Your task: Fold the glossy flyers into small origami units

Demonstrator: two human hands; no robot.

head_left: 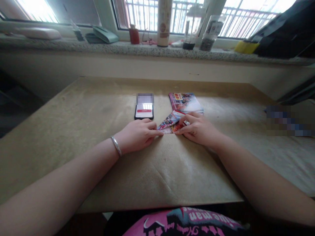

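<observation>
Two bare hands, left hand (141, 132) w/ a plain silver bangle (116, 146) at the wrist and right hand (199, 127), meet at a small folded sheet of glossy multicolour printed paper (169, 122), which lies on the tan, matte-covered table (157, 164) approx. centre of frame. Step in hand looks like a diagonal fold being set; next move prob. calls for edges lined up & firm, even pressure along the crease. R hand's thumb & fingers are closed in a light pinch on the paper's right part; L hand's fingertip presses its left tip, but can't tell if the thumb is closed on it too. Just beyond the paper, a stack of pink-and-blue glossy leaflets (188, 103); to its left, a black-edged phone w/ lit screen (144, 113). Containers are all up top, on the speckled grey stone sill (145, 49): small opaque red bottle (134, 35), contents n/a to view; tall cream cylinder (164, 24), same; clear domed cup (190, 31) w/ dark bottom, base or contents unclear; clear tub (209, 36) w/ dark, grainy-looking stuff low down, too blurry to ID.
</observation>
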